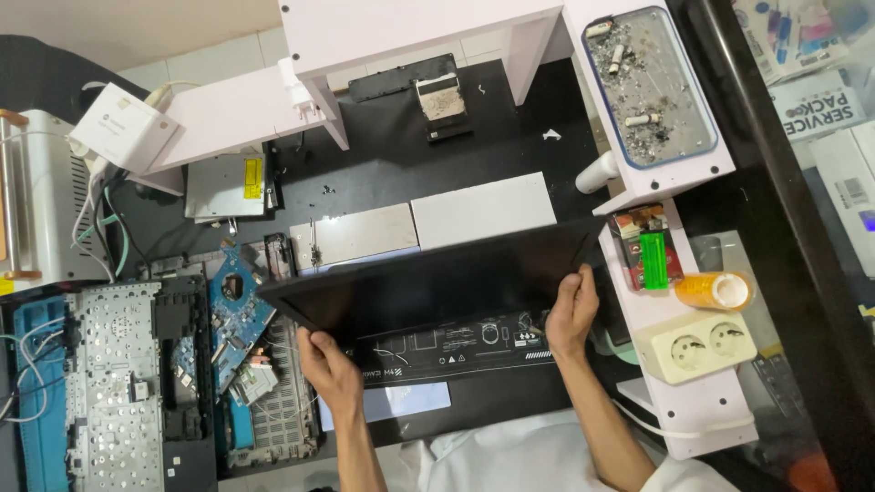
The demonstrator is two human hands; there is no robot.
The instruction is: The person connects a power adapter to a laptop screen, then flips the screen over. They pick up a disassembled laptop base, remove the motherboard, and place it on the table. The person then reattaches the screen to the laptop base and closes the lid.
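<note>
Starting at the far left, an opened laptop chassis (114, 383) lies flat with its metal keyboard backing bared, and a blue circuit board (235, 314) rests just beside it, both parked clear of the middle of the bench, seemingly so the working area stays free. Next comes the left hand (330, 367), fingers closed around the lower left edge of a large black panel (437, 282). That panel spans the bench centre, tilted with its far edge raised, and each hand takes one side, probably to keep so wide and thin a piece from flexing. A black printed work mat (456, 346) shows beneath it. Further right, the right hand (572, 314) pinches the panel's right edge, beside a white socket strip (697, 344).
</note>
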